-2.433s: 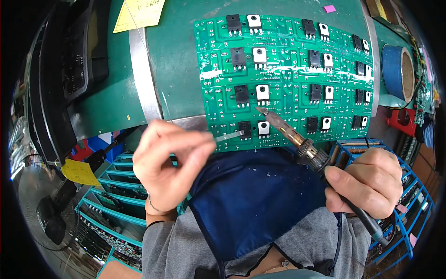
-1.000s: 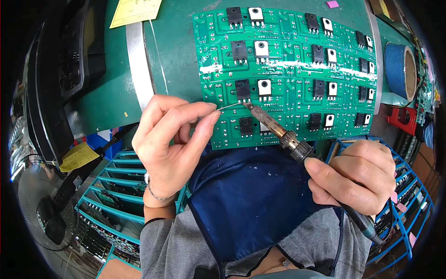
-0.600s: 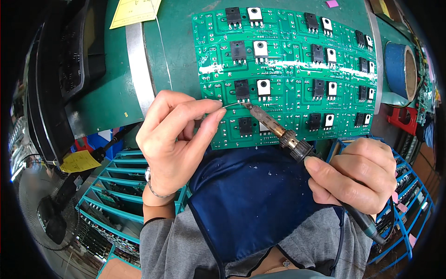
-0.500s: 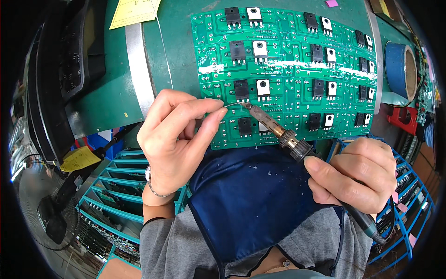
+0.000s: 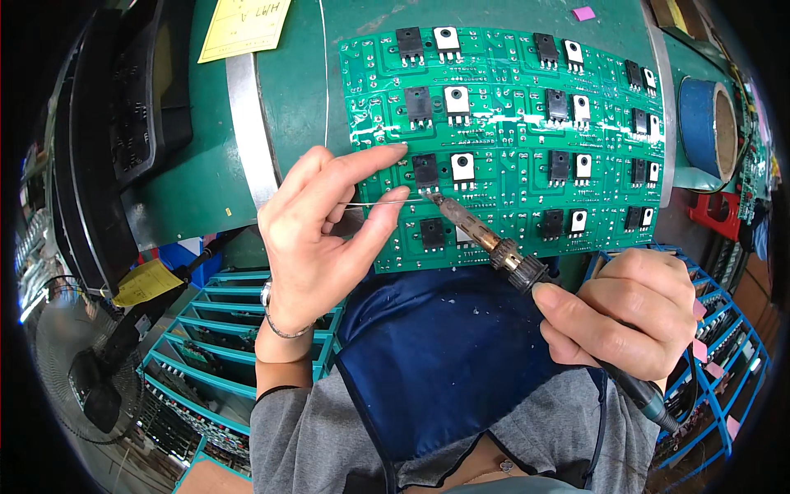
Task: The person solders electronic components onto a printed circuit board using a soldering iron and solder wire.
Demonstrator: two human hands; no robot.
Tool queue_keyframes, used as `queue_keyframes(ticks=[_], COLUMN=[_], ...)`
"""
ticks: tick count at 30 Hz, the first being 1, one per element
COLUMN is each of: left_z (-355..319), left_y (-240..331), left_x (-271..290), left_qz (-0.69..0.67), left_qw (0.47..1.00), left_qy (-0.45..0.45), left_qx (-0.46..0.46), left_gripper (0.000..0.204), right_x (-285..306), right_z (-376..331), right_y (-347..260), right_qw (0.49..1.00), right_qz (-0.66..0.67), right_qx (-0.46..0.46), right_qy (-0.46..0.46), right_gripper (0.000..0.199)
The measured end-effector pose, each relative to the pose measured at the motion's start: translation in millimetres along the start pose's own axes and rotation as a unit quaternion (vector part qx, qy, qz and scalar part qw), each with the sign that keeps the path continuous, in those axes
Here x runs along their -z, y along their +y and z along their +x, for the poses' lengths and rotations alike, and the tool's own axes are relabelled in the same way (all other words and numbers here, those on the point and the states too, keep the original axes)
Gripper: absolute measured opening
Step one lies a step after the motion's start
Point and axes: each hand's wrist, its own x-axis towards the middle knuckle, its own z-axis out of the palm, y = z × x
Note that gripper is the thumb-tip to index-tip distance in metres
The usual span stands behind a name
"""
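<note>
Whereas the thumb and forefinger of the bare left hand (image 5: 309, 222) met on the thin, silvery metal wire (image 5: 362, 204) a moment earlier, they now stand apart, with the wire running between them; whether the curled fingers grasp it cannot be told. The bare right hand (image 5: 625, 309) remains closed around the black handle of the soldering iron with a tarnished metal barrel (image 5: 500, 249). Iron tip and wire end meet, or nearly so, at the leads of a black, rectangular three-legged component (image 5: 426, 170), third row from the top, leftmost column. The change suggests a fresh hold on the wire, the joint remaining in hand.

Count: one green printed circuit panel (image 5: 514, 169), flat on the green bench (image 5: 304, 107); twelve black components; twelve silver-faced, holed ones (image 5: 463, 166), one partly hidden by the iron; one iron; two yellow paper sheets (image 5: 244, 29); one blue tape roll (image 5: 706, 128).
</note>
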Motion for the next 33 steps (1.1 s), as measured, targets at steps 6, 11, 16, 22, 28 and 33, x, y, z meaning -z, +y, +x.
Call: queue_keyframes(ticks=[6,11,16,22,28,33], left_z=[-0.1,0.6,0.4,0.5,-0.1,-0.4], left_y=[-2.5,-4.1,-5.8,-5.6,-4.7,-5.5], left_x=[-3.5,-7.0,-8.0,-7.9,-7.4,-7.7], left_qz=[0.004,0.003,-0.005,-0.009,-0.011,-0.012], left_qw=[1.0,1.0,1.0,1.0,1.0,1.0], left_qy=[-0.007,0.002,0.004,-0.002,-0.005,-0.01], left_qx=[-0.012,-0.018,-0.019,-0.024,-0.022,-0.021], left_gripper=[0.033,0.032,0.032,0.034,0.034,0.035], right_x=[-5.6,-6.0,-3.8,-5.1,-5.8,-6.0], right_z=[2.6,3.4,2.6,4.2,4.0,4.3], right_y=[-2.2,0.0,0.2,-0.2,0.5,0.9], right_qw=[0.999,0.999,1.0,1.0,0.999,1.0], right_qz=[0.005,-0.002,-0.002,-0.007,-0.006,-0.009], right_qx=[-0.018,-0.008,-0.007,-0.007,0.004,0.008], right_qy=[0.03,0.035,0.018,0.029,0.031,0.028], right_gripper=[0.031,0.03,0.029,0.03,0.031,0.03])
